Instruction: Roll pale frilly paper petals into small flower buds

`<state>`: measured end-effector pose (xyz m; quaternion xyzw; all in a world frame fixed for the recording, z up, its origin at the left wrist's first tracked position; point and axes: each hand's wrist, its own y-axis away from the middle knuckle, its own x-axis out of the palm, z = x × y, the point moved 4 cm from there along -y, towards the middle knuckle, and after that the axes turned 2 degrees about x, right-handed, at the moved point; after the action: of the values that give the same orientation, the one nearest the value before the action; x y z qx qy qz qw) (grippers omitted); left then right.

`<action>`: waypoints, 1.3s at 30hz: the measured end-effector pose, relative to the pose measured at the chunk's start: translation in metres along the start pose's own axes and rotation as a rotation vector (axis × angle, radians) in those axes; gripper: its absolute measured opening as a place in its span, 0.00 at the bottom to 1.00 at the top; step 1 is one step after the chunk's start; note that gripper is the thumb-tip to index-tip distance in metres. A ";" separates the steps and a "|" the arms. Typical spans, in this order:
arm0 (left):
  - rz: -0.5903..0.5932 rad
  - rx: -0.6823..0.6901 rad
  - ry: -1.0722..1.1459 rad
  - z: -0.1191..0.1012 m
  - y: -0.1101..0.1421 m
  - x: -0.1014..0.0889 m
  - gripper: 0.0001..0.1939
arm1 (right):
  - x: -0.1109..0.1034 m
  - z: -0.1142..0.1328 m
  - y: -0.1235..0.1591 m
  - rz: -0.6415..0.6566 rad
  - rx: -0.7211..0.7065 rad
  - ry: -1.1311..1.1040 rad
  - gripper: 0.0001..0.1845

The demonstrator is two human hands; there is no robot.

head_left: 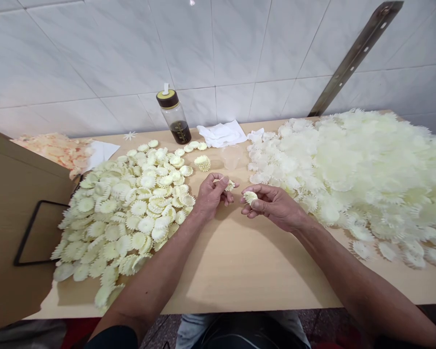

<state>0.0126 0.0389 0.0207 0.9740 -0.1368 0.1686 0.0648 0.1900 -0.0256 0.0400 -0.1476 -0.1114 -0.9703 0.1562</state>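
Observation:
My left hand (215, 194) pinches a small pale-yellow scalloped flower piece (231, 185) between thumb and fingertips, above the middle of the table. Just to its right, my right hand (271, 206) holds another cupped pale-yellow flower piece (250, 197) by thumb and forefinger. The two pieces are apart. Left of my hands spreads a heap of similar cream-yellow cupped pieces (145, 208). To the right lies a large pile of thin, translucent whitish petal discs (378, 165) with toothed edges. A small stack of cupped pieces (202, 163) stands beyond my left hand.
A bottle of dark liquid (179, 128) stands near the tiled wall, beside crumpled white tissue (223, 134). Orange-pink petals (54, 150) lie at the far left, behind a cardboard box (18, 223). A slotted metal bar (352, 63) leans at the back right.

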 end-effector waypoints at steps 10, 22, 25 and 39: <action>-0.022 0.010 -0.023 -0.002 0.003 0.001 0.23 | 0.007 0.003 0.009 -0.010 -0.051 0.275 0.21; -0.057 -0.022 0.111 -0.002 -0.001 -0.005 0.22 | 0.006 0.001 0.005 -0.052 -0.029 0.299 0.29; -0.114 -0.038 0.062 0.000 -0.001 -0.007 0.21 | 0.010 -0.001 0.005 0.036 0.027 0.326 0.33; -0.013 -0.007 0.050 0.000 -0.002 -0.006 0.32 | 0.010 -0.007 0.005 -0.019 0.038 0.466 0.19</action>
<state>0.0077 0.0426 0.0183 0.9701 -0.1293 0.1922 0.0728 0.1807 -0.0345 0.0375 0.0842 -0.0918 -0.9773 0.1715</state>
